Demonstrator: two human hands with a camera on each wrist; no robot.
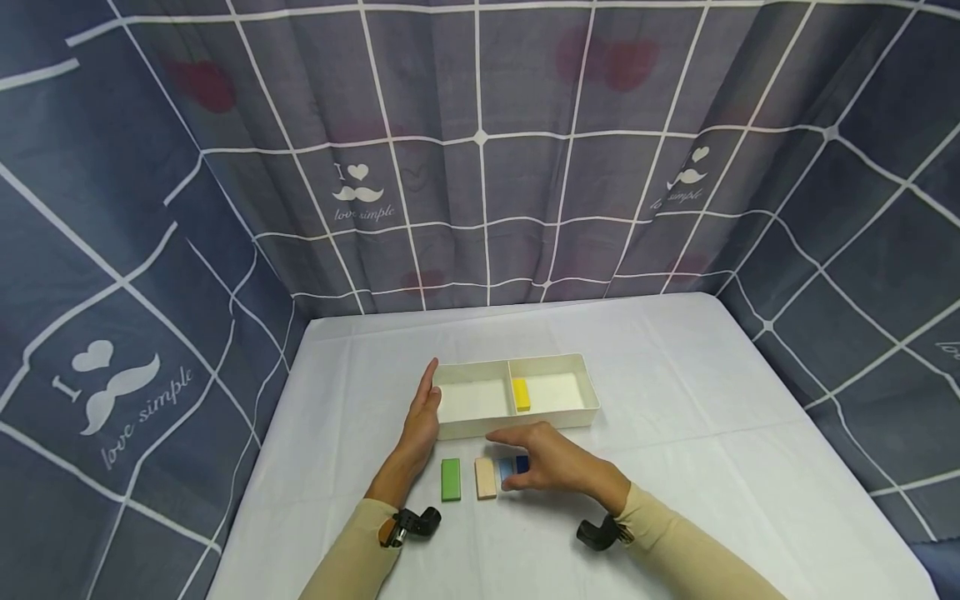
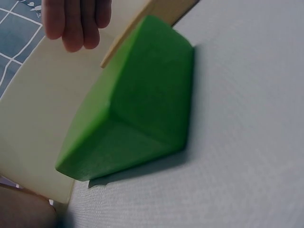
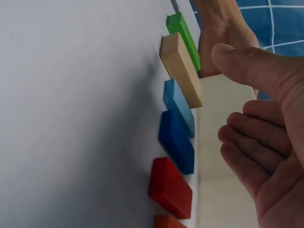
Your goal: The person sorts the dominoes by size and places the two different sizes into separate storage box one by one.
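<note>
A white two-compartment box [image 1: 472,427] has a yellow block [image 1: 521,394] in its right compartment, against the divider. My left hand [image 1: 420,425] rests along the box's left end, fingers straight. Over the row of blocks in front of the box hovers my right hand [image 1: 551,458], thumb and fingers spread apart and holding nothing. From the left, the row runs green block [image 1: 451,480], plain wooden block [image 1: 486,478], light blue block [image 1: 506,468] and dark blue block [image 3: 175,141]. Further along, a red block [image 3: 171,187] and an orange block [image 3: 168,222] show in the right wrist view; the right hand hides both from the head view.
Everything stands on a table with a white cloth [image 1: 660,367]. Dark checked curtains [image 1: 525,183] hang behind the table and along both sides. A small black camera is strapped to each wrist.
</note>
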